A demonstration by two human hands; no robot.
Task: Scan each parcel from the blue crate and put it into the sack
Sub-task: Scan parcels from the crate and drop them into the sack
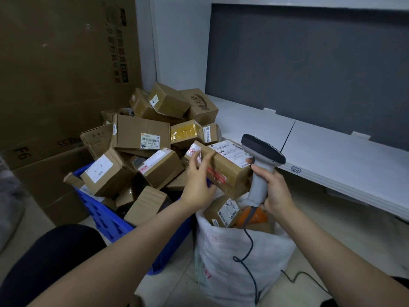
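My left hand [199, 178] grips a brown cardboard parcel [230, 168] with a white shipping label and red tape, held above the open mouth of the white sack [239, 258]. My right hand [273, 191] holds the grey barcode scanner [262, 158] by its handle, its dark head just right of the parcel's label. The blue crate [104, 220] at the left is heaped with several brown parcels [141, 134]. Inside the sack lie a labelled parcel [223, 211] and an orange item [254, 218].
Large cardboard boxes [55, 85] stand behind and left of the crate. A low white shelf [332, 151] with a grey back panel runs along the right. The scanner's cable [250, 251] hangs down over the sack to the floor. My dark-clothed knee [44, 262] is at bottom left.
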